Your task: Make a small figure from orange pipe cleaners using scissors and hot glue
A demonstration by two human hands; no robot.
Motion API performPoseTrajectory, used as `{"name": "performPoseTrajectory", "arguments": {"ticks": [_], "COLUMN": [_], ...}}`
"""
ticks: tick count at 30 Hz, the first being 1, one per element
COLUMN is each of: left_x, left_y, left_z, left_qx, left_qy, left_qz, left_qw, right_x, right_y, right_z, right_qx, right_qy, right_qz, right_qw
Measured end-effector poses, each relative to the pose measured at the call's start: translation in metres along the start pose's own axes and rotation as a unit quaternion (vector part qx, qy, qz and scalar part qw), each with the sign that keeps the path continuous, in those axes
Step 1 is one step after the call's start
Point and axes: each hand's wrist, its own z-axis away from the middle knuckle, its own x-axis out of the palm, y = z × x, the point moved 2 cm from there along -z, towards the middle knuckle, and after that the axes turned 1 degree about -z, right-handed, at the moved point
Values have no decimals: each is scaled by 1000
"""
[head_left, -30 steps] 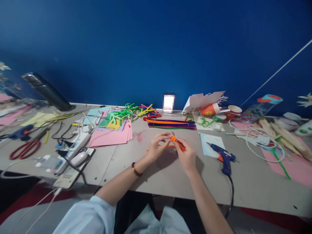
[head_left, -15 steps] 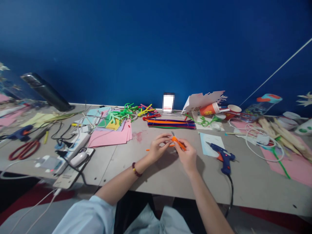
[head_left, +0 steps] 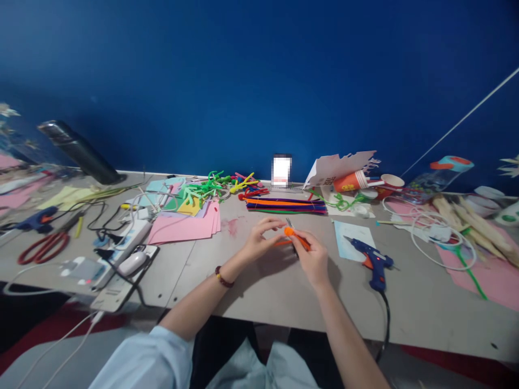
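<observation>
An orange pipe cleaner [head_left: 289, 231] is wound into a small coil near the middle of the table, with a thin metal tip sticking up beside it. My right hand [head_left: 311, 258] is closed on the coil and on an orange length under the fingers. To its left, my left hand [head_left: 261, 237] has its thumb and fingertips close to an orange strand that runs to the coil; its index finger arches above. The exact contact of the left fingertips is too small to tell. A dark tool part shows below the coil, mostly hidden by the right hand.
A blue glue gun [head_left: 375, 262] lies at the right by a light blue card [head_left: 343, 237]. Bundled pipe cleaners [head_left: 284, 206] lie behind my hands. Pink paper [head_left: 182, 229], a power strip [head_left: 121, 254] and red-handled scissors [head_left: 44, 247] are at the left; paper cups [head_left: 352, 181] stand back right.
The orange strand's free end, which stuck out left past my left hand, no longer shows there. My left hand has shifted slightly, with its fingers more arched. The right hand stays on the coil.
</observation>
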Motion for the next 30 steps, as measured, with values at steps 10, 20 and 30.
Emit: {"name": "performPoseTrajectory", "arguments": {"ticks": [10,20,30], "left_x": [-3,-4,-3], "left_y": [8,7,8], "left_z": [0,1,2], "left_qx": [6,43,65], "left_qy": [-17,-29,-33], "left_qz": [-8,-33,-70], "left_qw": [1000,998,995], "right_x": [0,-1,-2], "right_y": [-4,-2,-4], "right_z": [-1,0,0], "right_qx": [-23,-47,-67], "right_qy": [-24,-40,-48], "right_qz": [-22,4,31], "right_qw": [999,998,996]}}
